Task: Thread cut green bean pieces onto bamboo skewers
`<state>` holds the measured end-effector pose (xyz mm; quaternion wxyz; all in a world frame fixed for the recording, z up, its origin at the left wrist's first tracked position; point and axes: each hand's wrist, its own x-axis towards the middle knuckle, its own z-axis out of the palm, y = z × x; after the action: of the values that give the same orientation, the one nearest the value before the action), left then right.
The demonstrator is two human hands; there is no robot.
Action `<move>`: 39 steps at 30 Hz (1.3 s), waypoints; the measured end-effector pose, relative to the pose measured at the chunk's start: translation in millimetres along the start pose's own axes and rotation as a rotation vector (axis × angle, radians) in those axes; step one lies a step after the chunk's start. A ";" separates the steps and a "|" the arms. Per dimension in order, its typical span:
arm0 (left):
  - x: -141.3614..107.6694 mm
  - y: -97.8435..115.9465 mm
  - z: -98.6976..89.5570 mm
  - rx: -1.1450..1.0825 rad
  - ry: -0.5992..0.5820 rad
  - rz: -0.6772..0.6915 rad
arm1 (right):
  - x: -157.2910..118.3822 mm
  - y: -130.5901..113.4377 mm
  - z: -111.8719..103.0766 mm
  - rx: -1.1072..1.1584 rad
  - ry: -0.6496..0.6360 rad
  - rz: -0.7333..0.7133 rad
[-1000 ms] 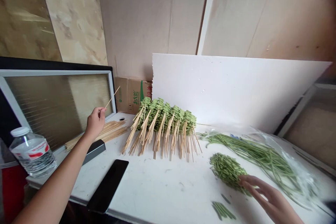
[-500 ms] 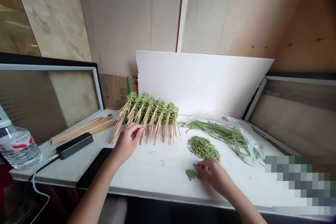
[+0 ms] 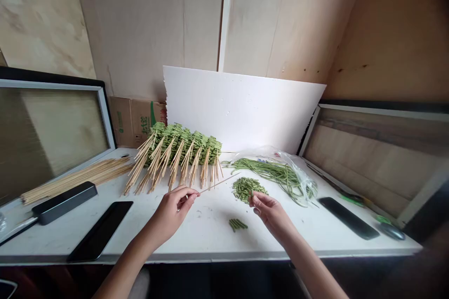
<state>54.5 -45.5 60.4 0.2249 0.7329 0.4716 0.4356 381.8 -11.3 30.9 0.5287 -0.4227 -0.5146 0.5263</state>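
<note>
My left hand (image 3: pixel 177 208) pinches one end of a thin wooden skewer (image 3: pixel 220 181), whose bare tip points right toward my other hand. Between the thumb and fingers of my right hand (image 3: pixel 269 210) is a short piece of green bean (image 3: pixel 251 193), partly hidden by the fingertips. Just behind that hand lies a heap of cut green bean pieces (image 3: pixel 242 188). A small row of cut pieces (image 3: pixel 238 224) rests on the white table nearer to me. Farther back on the left, skewers threaded with bean pieces (image 3: pixel 178 136) are stacked, their bare ends fanned toward me.
Loose bare skewers (image 3: pixel 80 178) lie at the left by a black box (image 3: pixel 65 202) and a dark tablet-like slab (image 3: pixel 101 231). Long uncut beans (image 3: pixel 270 170) spill from a clear plastic bag (image 3: pixel 298 175). A black phone-like object (image 3: pixel 349 218) and a mouse (image 3: pixel 392 231) are at right.
My right hand has lifted a bean piece off the table, away from the small row. The skewer in my left hand now points right. The view has shifted to the right.
</note>
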 end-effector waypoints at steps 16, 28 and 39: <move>-12.1 7.1 24.4 -0.127 -0.182 -0.077 | -2.3 -0.1 1.6 0.347 0.065 -0.010; -13.8 11.8 28.0 -0.095 -0.198 -0.115 | -12.9 -13.1 13.9 0.447 -0.019 0.048; -14.7 9.0 26.7 -0.070 -0.190 -0.088 | -13.3 -13.9 13.5 0.390 0.058 0.034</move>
<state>79.0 -60.4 47.0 0.3130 0.7412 0.4646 0.3699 371.2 -26.9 44.9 0.6061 -0.3358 -0.3804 0.6125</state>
